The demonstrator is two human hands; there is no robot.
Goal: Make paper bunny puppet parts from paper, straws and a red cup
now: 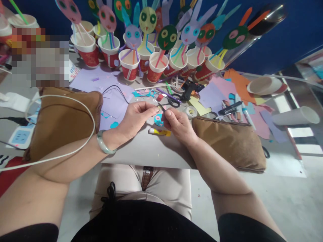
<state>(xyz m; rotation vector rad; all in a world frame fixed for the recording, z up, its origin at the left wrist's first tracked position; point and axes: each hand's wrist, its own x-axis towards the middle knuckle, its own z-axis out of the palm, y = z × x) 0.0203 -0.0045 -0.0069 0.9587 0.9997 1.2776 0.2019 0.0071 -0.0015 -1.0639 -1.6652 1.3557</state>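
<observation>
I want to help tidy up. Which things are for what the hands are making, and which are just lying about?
Probably for the job:
- dark pointed tool, in the right hand
- blue paper face
- yellow tube

Probably just lying about:
- tape roll
- tipped-over white cup
- right-side brown cushion

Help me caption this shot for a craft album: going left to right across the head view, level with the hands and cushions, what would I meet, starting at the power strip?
Power strip → left brown cushion → left hand → right hand → right brown cushion → white cup on its side.
</observation>
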